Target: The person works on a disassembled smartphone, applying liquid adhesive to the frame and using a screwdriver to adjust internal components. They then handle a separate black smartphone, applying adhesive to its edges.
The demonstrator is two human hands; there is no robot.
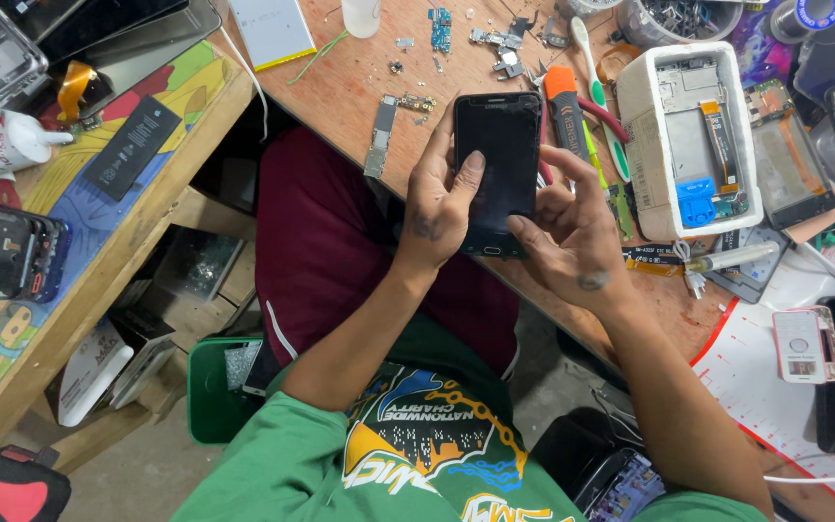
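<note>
A black smartphone (498,155) with a dark screen is held over the edge of the wooden workbench (359,87). My left hand (437,208) grips its left side, thumb lying on the glass. My right hand (572,237) holds the lower right corner, thumb tip on the bottom of the screen, fingers behind the phone. Both hands are smudged with dirt.
Behind the phone lie an orange-handled tool (564,106), a toothbrush (591,68), circuit boards (381,135) and small parts. A white foam box (688,135) holds an opened phone frame. A syringe (727,259) lies at right. A side table (99,193) at left carries phone parts.
</note>
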